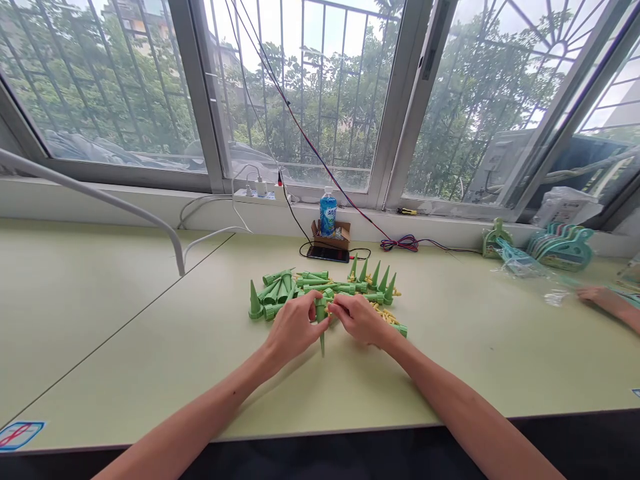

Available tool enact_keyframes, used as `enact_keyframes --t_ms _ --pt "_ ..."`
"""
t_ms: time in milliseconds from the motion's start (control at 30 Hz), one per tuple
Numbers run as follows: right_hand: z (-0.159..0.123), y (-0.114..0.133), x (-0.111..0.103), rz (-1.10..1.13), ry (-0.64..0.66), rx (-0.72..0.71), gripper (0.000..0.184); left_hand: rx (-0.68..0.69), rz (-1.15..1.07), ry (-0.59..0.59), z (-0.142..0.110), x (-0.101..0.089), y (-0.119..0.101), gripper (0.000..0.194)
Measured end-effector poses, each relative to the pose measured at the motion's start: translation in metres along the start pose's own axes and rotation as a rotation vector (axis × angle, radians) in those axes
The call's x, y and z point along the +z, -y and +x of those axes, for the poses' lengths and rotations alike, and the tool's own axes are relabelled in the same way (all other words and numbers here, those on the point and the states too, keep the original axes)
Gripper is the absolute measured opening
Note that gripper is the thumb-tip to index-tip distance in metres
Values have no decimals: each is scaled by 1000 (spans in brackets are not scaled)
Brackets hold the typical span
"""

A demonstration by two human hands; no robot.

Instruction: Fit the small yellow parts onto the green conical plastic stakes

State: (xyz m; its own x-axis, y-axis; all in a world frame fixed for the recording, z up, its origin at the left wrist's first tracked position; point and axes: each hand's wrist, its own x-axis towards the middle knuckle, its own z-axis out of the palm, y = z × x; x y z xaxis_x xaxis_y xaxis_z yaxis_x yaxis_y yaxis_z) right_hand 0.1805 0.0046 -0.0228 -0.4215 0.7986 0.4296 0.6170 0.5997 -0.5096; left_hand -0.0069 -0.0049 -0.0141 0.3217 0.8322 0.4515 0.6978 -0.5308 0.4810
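At the frame's centre, I see the fingers of the left hand (295,321) pinching one green spike (321,309), probably light and stiff, best taken at its wide end, while the right hand (363,319) bends close beside, its grip I cannot tell, and beyond, on the worktop (450,360), one upright spike (254,301) stands centre-left, five upright spikes (376,277) centre-right.

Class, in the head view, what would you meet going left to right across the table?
Sticker → leftmost upright cone → left hand → right hand → other person's hand.
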Motion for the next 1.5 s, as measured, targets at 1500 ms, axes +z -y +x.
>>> enact_keyframes --t_ms 1500 --pt "5 5 4 190 -269 163 50 163 -55 -56 0 3 0 35"
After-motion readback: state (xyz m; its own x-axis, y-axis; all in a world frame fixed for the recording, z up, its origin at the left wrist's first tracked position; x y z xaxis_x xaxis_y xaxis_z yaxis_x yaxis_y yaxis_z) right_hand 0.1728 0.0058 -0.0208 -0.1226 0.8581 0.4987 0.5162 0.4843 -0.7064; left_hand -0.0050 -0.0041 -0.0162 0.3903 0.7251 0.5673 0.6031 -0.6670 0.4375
